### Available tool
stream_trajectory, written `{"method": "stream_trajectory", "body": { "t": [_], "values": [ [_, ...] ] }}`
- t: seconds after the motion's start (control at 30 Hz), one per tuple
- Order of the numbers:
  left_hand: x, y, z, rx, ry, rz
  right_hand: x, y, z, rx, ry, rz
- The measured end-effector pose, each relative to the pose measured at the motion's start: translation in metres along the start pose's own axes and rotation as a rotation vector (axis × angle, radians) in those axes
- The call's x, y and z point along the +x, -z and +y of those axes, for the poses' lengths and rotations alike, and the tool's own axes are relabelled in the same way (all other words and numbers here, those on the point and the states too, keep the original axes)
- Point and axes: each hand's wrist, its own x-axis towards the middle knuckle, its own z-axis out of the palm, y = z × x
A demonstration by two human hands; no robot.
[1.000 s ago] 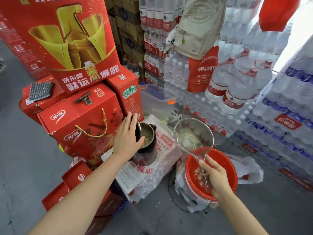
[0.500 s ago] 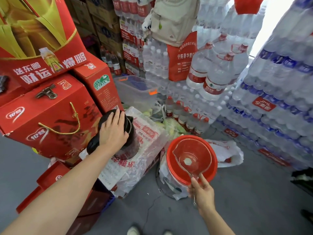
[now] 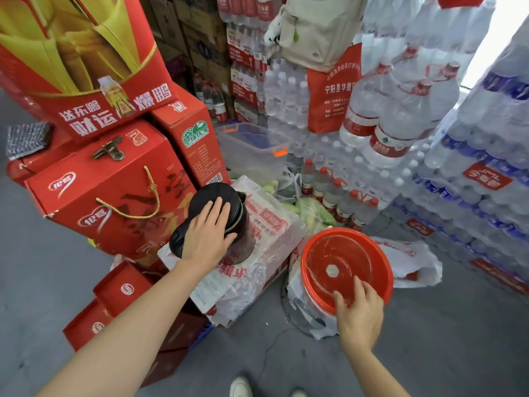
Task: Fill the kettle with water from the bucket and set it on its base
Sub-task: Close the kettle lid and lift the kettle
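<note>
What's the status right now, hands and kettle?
Left hand flat on the closed kettle lid. Right hand setting the clear scoop in the red bucket. Nothing blocking.

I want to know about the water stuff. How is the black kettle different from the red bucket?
The kettle is black with its lid shut; the bucket is red and open on top, with a clear scoop lying inside. The kettle stands raised on a plastic-wrapped pack; the bucket sits lower, on the floor. The left hand lies flat on the kettle's lid; the right hand touches the scoop at the bucket's rim. Both are round.
</note>
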Motion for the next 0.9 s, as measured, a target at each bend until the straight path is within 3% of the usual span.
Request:
{"method": "stream_trajectory", "body": {
  "t": [0.2,0.33,0.57,0.73,0.9],
  "values": [
    [-0.015,-0.001,-0.017,-0.043,-0.089,-0.061,-0.001,-0.022,-0.084,0.088,0.727,0.009],
    [-0.014,-0.002,-0.03,-0.089,-0.148,-0.045,-0.002,-0.042,-0.155,0.107,0.898,-0.083],
    [-0.026,-0.034,-0.078,-0.351,-0.038,0.131,0.001,-0.077,-0.207,0.194,0.698,-0.21],
    [-0.029,-0.048,-0.104,-0.636,0.013,0.053,-0.006,-0.093,-0.217,0.282,0.562,-0.186],
    [-0.022,-0.061,-0.111,-0.916,0.081,0.049,-0.009,-0.104,-0.215,0.476,0.388,-0.279]
  ]
}}
